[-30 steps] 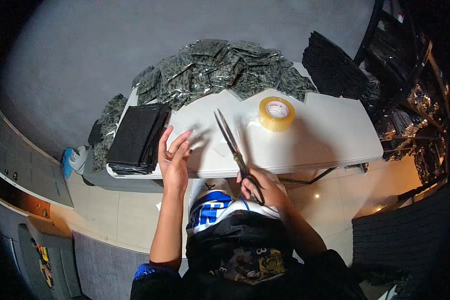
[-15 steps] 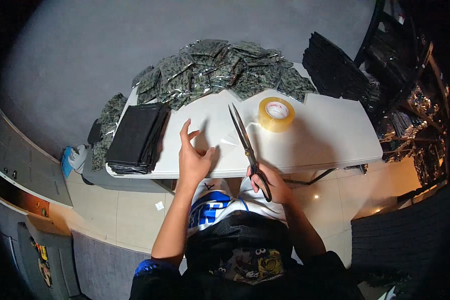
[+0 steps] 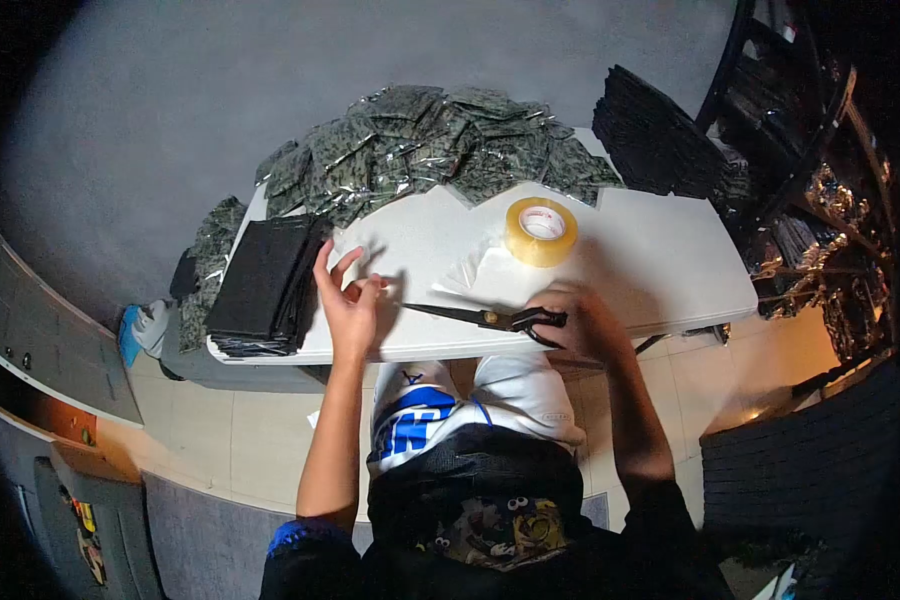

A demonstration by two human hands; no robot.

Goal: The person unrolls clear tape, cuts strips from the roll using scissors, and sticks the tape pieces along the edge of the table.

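Observation:
My right hand (image 3: 582, 322) grips black-handled scissors (image 3: 490, 318) above the table's front edge. The blades look closed and point left, their tips near my left hand. With fingers apart, my left hand (image 3: 350, 308) is raised beside a stack of flat black pieces (image 3: 263, 280) and holds nothing I can make out. Beyond the scissors, a roll of clear yellowish tape (image 3: 518, 240) lies on the white table (image 3: 660, 255). A small translucent strip (image 3: 460, 272) rests to the left of the roll.
Camouflage-patterned pieces in shiny clear bags (image 3: 410, 150) are heaped along the table's far side. Another black stack (image 3: 655, 135) leans at the back right. A rack with shiny wrapped items (image 3: 840, 220) stands at right, and a grey cabinet door (image 3: 55, 320) at left.
The scissors have swung from pointing away to pointing left, as my right hand moved up over the table edge. My left hand has shifted left, toward the black stack.

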